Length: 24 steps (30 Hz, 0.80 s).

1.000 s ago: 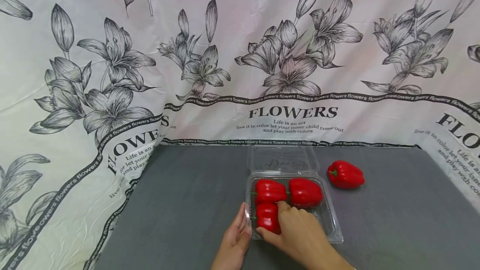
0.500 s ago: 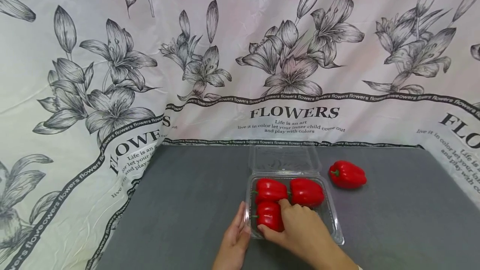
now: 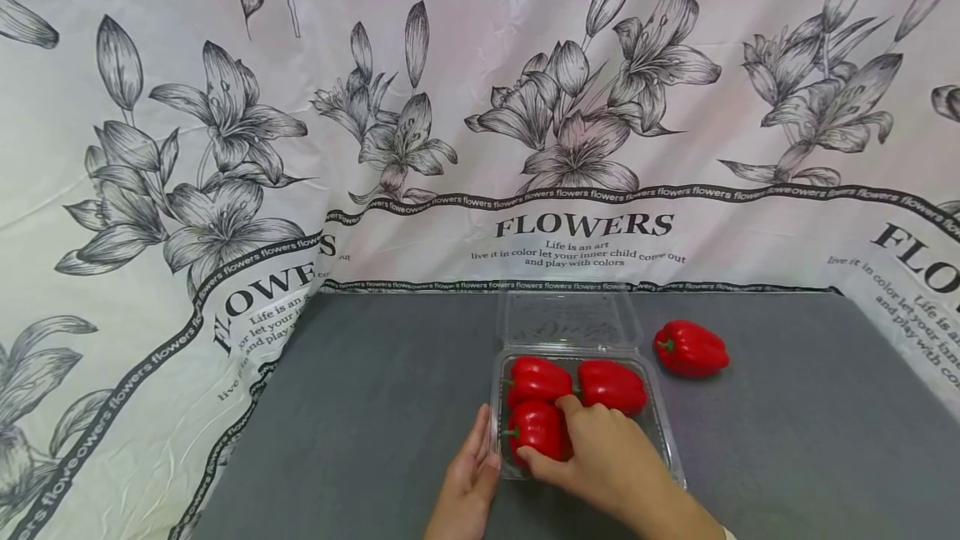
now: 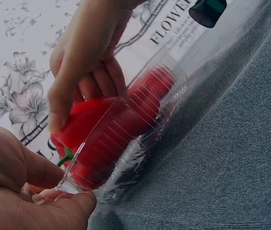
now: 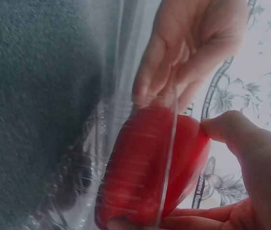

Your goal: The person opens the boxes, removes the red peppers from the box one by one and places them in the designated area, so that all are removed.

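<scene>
A clear plastic clamshell box (image 3: 667,448) stands on the table with its lid (image 3: 567,319) folded back. My left hand (image 3: 467,473) pinches the box's left rim between thumb and fingers, seen closely in the left wrist view. My right hand (image 3: 611,457) reaches into the box and grips the near-left red bell pepper (image 3: 536,430), thumb in front and fingers behind. The pepper's green stem (image 4: 65,157) points left. Behind it in the box lie two more red bell peppers, one at left (image 3: 538,382) and one at right (image 3: 613,386).
Another red bell pepper (image 3: 692,348) lies on the grey table (image 3: 375,407) to the right of the box, near the lid. A flower-printed cloth (image 3: 420,240) hangs behind and along the left side of the table.
The gripped pepper has turned slightly and shifted a little toward the back of the box, the right hand moving with it. The left hand stays at the box's left rim.
</scene>
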{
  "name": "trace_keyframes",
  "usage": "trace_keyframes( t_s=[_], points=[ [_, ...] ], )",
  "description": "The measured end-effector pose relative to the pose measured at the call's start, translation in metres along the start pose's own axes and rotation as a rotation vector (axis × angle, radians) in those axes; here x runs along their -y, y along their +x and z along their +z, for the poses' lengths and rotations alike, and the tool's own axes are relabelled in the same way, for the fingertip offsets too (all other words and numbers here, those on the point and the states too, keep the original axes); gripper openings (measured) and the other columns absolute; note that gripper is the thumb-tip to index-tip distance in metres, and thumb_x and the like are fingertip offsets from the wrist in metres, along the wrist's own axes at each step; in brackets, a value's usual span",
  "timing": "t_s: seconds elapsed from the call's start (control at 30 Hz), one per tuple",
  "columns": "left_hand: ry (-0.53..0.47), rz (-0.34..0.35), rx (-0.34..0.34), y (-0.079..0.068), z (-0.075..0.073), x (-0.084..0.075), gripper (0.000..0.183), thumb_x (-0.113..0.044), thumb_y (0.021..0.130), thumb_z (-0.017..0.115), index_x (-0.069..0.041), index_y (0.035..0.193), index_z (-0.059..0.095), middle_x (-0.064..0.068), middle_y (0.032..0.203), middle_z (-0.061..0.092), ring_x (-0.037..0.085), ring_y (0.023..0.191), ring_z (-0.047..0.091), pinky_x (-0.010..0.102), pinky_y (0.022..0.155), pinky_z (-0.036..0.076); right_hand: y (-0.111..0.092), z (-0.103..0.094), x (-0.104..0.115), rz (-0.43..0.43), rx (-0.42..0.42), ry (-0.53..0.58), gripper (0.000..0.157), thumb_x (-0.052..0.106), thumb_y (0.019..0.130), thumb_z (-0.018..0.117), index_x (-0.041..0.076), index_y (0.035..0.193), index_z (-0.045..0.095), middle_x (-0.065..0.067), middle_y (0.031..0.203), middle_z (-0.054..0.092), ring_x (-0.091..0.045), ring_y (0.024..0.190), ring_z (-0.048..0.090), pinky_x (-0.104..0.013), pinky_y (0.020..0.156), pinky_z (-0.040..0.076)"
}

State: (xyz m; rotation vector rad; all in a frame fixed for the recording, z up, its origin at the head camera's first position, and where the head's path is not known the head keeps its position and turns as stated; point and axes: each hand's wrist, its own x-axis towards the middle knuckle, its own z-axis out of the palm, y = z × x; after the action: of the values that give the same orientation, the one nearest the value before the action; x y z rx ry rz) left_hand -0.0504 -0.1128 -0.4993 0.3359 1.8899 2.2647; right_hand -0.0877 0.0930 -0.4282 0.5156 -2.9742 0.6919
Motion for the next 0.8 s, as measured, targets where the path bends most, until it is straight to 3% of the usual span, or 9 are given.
trace_keyframes(
  t_s=[0.13, 0.37, 0.57, 0.8],
  points=[
    [0.005, -0.016, -0.011, 0.001, 0.001, -0.001, 0.070, -0.013, 0.113, 0.047, 0.010, 0.165, 0.006, 0.027, 0.172, 0.003, 0.034, 0.157, 0.003, 0.008, 0.113, 0.024, 0.002, -0.006, 0.000, 0.007, 0.008, 0.013, 0.064, 0.054, 0.078, 0.087, 0.003, 0.114, 0.072, 0.008, 0.066, 0.062, -0.004, 0.050, 0.051, -0.022, 0.050, 0.049],
    [0.003, -0.022, -0.006, 0.000, 0.001, 0.000, 0.069, -0.010, 0.113, 0.045, 0.011, 0.164, 0.004, 0.027, 0.172, 0.003, 0.027, 0.155, 0.005, 0.008, 0.114, 0.023, 0.002, -0.010, 0.000, 0.023, 0.028, 0.010, 0.065, 0.052, 0.077, 0.089, 0.003, 0.117, 0.072, 0.008, 0.067, 0.064, -0.003, 0.050, 0.051, -0.022, 0.051, 0.052],
    [0.024, -0.035, -0.015, 0.000, 0.001, -0.003, 0.070, -0.013, 0.113, 0.046, 0.010, 0.165, 0.005, 0.026, 0.173, 0.002, 0.035, 0.157, 0.001, 0.006, 0.112, 0.023, 0.002, -0.012, -0.001, 0.017, 0.029, 0.002, 0.062, 0.053, 0.078, 0.087, 0.005, 0.114, 0.072, 0.009, 0.067, 0.062, -0.002, 0.051, 0.050, -0.022, 0.050, 0.050],
    [0.040, -0.031, -0.015, 0.000, 0.001, -0.003, 0.068, -0.011, 0.114, 0.045, 0.010, 0.165, 0.005, 0.026, 0.173, 0.004, 0.034, 0.156, 0.003, 0.006, 0.112, 0.024, 0.001, -0.014, -0.002, 0.020, 0.043, 0.003, 0.062, 0.053, 0.078, 0.088, 0.006, 0.115, 0.072, 0.009, 0.069, 0.064, -0.002, 0.052, 0.051, -0.022, 0.051, 0.050]
  ],
)
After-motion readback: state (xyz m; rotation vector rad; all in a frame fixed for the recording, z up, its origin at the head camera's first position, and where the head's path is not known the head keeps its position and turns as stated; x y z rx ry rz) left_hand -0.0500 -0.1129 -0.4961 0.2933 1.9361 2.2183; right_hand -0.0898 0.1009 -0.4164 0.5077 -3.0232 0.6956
